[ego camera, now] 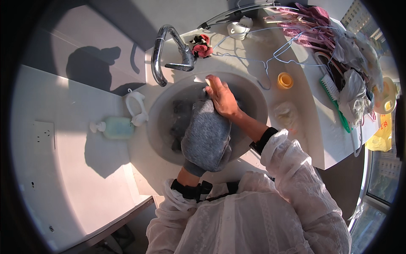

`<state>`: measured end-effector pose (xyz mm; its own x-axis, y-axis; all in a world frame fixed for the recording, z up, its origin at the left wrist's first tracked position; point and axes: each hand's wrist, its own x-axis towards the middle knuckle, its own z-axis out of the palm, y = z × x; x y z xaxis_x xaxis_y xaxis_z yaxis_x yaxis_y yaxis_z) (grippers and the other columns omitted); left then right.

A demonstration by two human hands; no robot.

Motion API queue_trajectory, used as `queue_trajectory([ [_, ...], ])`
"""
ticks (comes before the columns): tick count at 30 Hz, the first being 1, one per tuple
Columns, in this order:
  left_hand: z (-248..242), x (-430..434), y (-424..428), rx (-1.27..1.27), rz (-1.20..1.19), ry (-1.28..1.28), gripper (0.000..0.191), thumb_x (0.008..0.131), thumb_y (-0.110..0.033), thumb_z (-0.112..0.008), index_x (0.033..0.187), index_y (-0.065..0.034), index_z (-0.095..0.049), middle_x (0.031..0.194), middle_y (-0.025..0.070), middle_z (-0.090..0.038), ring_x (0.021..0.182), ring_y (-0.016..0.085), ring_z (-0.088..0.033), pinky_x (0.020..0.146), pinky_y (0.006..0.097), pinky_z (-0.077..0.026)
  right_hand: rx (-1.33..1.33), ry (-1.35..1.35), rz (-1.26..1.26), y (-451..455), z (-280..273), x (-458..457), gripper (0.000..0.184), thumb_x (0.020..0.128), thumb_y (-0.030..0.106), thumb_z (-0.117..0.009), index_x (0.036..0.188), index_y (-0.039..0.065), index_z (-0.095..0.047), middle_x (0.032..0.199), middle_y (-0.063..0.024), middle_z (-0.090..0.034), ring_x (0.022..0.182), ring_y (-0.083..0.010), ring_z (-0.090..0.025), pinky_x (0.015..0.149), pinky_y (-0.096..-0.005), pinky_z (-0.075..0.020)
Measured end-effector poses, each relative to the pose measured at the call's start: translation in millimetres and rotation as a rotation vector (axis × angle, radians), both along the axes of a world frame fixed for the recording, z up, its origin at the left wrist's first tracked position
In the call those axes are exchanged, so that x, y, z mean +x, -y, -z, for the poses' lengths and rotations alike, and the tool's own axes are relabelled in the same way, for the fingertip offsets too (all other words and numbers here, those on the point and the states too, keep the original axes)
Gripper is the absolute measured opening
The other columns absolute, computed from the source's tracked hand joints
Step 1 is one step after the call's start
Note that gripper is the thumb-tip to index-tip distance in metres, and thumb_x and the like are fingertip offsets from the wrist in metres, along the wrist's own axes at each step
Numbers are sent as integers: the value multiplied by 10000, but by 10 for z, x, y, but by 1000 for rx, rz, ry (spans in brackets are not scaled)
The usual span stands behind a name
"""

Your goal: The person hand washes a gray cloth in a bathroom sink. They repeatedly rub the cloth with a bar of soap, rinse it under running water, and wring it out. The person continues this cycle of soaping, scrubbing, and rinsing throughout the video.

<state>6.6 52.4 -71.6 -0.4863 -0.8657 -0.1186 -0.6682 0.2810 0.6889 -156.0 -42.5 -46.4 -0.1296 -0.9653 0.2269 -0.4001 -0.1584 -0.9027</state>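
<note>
A grey cloth garment [206, 133] is drawn over my left hand, which is hidden in it; only the left wrist [187, 177] shows below a grey cuff. My right hand [223, 98] lies at the garment's far end. Between its thumb and fingers is a small pale bar [208, 82], mostly covered, which looks like soap. Both are over an oval washbasin [258, 95] holding cloudy grey water. Darker cloth [179, 127] lies in that water, left of the garment.
A chrome faucet [158, 54] arches behind the basin. To the left stands a pump bottle [119, 127]. Wire hangers [244, 58], an orange cup [284, 80] and a green-handled scrub brush [334, 98] sit on the right, near pink hangers [311, 28] and plastic bags [355, 89].
</note>
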Motion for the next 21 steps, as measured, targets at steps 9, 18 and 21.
queue_trajectory([
  [9,-154,-135,278,447,-19,-810,508,1026,-275,-361,1471,-52,-256,1470,104,-350,1355,221,-338,1149,342,-250,431,190,-580,-454,-107,-336,760,810,161,-738,1419,69,-292,1139,-214,-577,1058,-351,-564,961,-379,-408],
  [18,76,-22,299,1015,-261,-1742,469,1015,-248,-394,1419,-18,-333,1398,123,-435,1276,255,-442,1116,345,-310,349,47,-626,-745,-269,-36,685,773,54,-609,1374,21,-283,1126,-287,-553,1067,-429,-545,926,-415,-425],
  [21,136,60,322,-122,-141,-466,459,988,-267,-457,1383,-41,-402,1379,126,-457,1265,254,-451,1087,343,-344,399,45,-777,-813,-394,-143,636,789,67,-616,1347,40,-313,1064,-271,-570,1001,-408,-572,888,-414,-437],
])
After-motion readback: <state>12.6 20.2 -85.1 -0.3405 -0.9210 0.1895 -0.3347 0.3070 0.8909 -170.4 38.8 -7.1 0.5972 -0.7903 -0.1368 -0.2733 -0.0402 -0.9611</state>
